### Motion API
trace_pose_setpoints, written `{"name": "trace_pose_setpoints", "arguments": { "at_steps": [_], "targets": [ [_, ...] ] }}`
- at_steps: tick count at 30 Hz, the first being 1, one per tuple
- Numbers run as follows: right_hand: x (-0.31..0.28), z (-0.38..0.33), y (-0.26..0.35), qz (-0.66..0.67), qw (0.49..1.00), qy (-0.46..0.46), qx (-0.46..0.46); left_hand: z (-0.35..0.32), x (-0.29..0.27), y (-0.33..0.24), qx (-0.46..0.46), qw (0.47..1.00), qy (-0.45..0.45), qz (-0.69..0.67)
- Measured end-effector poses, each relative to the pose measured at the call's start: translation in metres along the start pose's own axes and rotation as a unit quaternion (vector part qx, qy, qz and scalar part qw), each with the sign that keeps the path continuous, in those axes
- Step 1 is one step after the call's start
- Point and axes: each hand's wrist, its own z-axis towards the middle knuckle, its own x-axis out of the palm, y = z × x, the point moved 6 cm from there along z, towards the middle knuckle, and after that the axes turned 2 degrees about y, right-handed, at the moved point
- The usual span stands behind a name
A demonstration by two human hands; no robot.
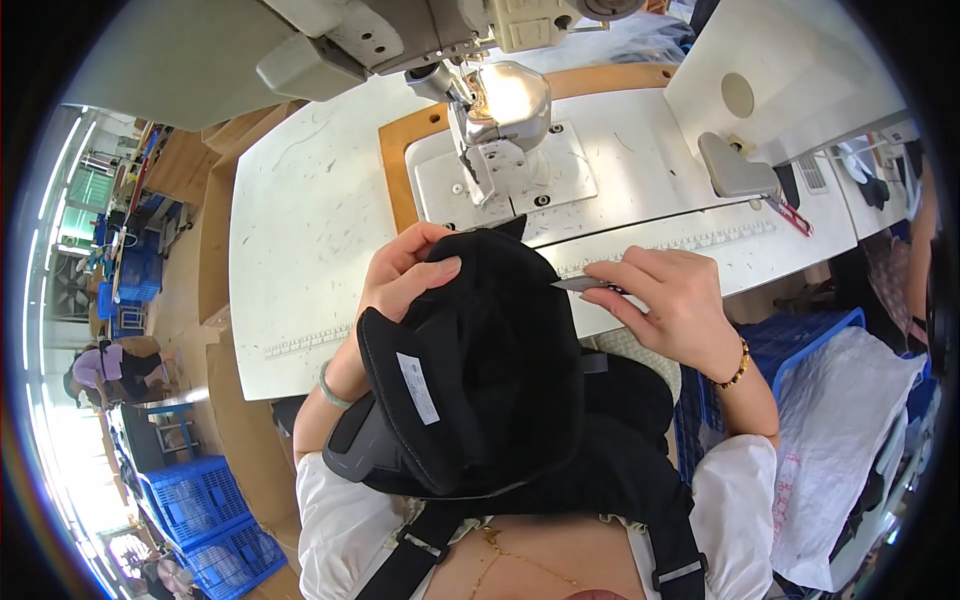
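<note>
My left hand [410,270] pinches the upper edge of a black sewn fabric piece [510,350], rounded like a cap. It has a curved, stitched flap with a white label [418,388] on its left side. The piece hangs in front of my chest, its top close to the table's front edge. In my right hand [665,300], closed, are small thread snips [580,284] with a pointed metal tip. That tip is right beside the black fabric's right edge; whether it touches cannot be made out.
A sewing machine [500,110] with a lit needle area stands ahead on a white table [310,220]. Red-handled scissors [792,217] lie at the right. Blue crates [215,520] stand at lower left, another blue crate [800,345] at right under white cloth [840,430]. A person [115,370] is far left.
</note>
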Motion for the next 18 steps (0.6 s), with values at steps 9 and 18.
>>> {"name": "trace_pose_setpoints", "arguments": {
  "at_steps": [9, 18],
  "targets": [
    [0.004, -0.001, 0.007, -0.005, 1.0, 0.011, 0.012, -0.004, 0.002, -0.002, 0.008, 1.0, 0.004, -0.01],
    [-0.01, 0.001, 0.012, -0.04, 0.998, -0.054, 0.018, -0.005, 0.003, -0.005, 0.014, 1.0, 0.005, 0.001]
  ]
}}
